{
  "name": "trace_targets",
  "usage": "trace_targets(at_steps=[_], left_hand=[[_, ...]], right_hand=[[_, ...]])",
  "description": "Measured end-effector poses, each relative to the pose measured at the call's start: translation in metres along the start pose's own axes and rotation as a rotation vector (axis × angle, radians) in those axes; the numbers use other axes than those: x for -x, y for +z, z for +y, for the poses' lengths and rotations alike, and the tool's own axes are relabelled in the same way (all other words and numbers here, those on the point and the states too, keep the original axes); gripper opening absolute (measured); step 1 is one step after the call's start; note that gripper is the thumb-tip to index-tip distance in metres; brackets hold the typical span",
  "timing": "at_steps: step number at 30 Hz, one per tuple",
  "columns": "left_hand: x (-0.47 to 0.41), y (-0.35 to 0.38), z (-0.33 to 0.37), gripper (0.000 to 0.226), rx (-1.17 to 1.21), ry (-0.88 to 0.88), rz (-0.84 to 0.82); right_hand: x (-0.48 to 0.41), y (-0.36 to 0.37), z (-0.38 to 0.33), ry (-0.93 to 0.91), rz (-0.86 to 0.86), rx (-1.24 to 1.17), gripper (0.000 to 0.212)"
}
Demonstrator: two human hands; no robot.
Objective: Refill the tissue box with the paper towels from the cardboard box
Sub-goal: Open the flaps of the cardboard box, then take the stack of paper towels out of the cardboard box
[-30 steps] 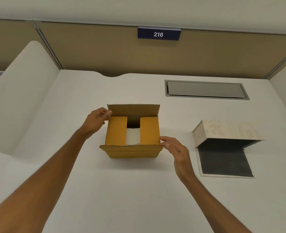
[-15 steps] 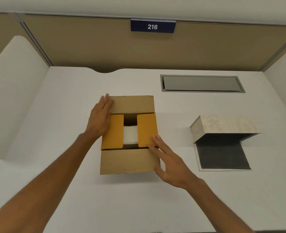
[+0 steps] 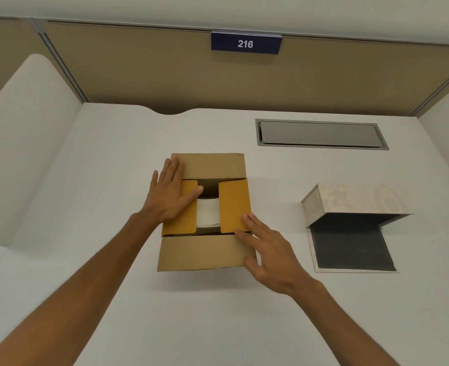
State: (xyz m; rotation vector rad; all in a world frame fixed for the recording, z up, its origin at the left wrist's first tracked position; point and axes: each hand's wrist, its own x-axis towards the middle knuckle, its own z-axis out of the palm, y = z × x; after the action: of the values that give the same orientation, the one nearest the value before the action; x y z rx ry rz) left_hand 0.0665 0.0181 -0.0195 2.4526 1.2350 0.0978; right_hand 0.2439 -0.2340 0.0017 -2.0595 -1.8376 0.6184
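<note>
Brown cardboard box (image 3: 204, 252) sat mid-desk, big flaps folded out. Left hand (image 3: 169, 198) lay flat on left yellow flap, right hand (image 3: 270, 257) on near-right corner, both spread, gripping nothing, likely steadying. White paper towels (image 3: 208, 213) showed between flaps. Pale tissue box (image 3: 355, 200) waited open, right of cardboard box.

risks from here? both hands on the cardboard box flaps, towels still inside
1. The two inner flaps still cover most of the paper towels; pulling through that gap may crumple them.
2. Left hand and right hand lie flat, gripping nothing, so the cardboard box might slide.
</note>
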Motion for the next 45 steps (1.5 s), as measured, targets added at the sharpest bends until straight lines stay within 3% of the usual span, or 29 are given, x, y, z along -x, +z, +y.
trace_targets(at_steps=[4,8,11,15,20,24,27,29,31,35,39,45], left_hand=[[0.021,0.0,0.017,0.109,0.0,-0.059,0.03],[0.044,0.003,0.024,0.114,0.037,-0.095,-0.056],[0.053,-0.003,0.025,0.104,0.159,-0.081,-0.08],[0.058,-0.026,0.03,0.089,0.306,-0.092,-0.025],[0.067,-0.051,0.006,0.076,0.44,-0.105,0.121],[0.08,-0.057,-0.007,0.079,0.236,-0.079,0.212],[0.083,-0.042,-0.017,0.076,-0.055,0.002,0.177],[0.083,-0.031,-0.02,0.076,-0.16,0.053,0.14],[0.086,-0.023,-0.015,0.073,-0.141,0.058,0.102],[0.095,-0.012,0.003,0.059,0.203,-0.058,0.023],[0.099,0.001,0.007,0.089,0.276,-0.118,-0.073],[0.099,0.017,-0.001,0.116,0.259,-0.07,-0.066]], right_hand=[[-0.027,-0.014,-0.023,0.074,0.088,0.018,0.048],[-0.068,-0.007,-0.042,0.127,0.02,0.158,0.062],[-0.085,0.005,-0.048,0.143,-0.028,0.276,0.069],[-0.086,0.002,-0.051,0.168,-0.049,0.347,0.057],[-0.074,-0.022,-0.056,0.133,0.107,0.217,0.046],[-0.067,-0.037,-0.043,0.125,0.231,0.357,0.052],[-0.065,-0.04,-0.028,0.154,0.156,0.59,0.074],[-0.062,-0.041,-0.021,0.15,0.1,0.672,0.077],[-0.058,-0.041,-0.017,0.149,0.054,0.635,0.068],[-0.047,-0.034,-0.012,0.216,-0.008,0.397,0.048],[-0.041,-0.026,-0.009,0.283,0.028,0.15,0.042],[-0.039,-0.02,-0.009,0.325,0.052,0.018,0.047]])
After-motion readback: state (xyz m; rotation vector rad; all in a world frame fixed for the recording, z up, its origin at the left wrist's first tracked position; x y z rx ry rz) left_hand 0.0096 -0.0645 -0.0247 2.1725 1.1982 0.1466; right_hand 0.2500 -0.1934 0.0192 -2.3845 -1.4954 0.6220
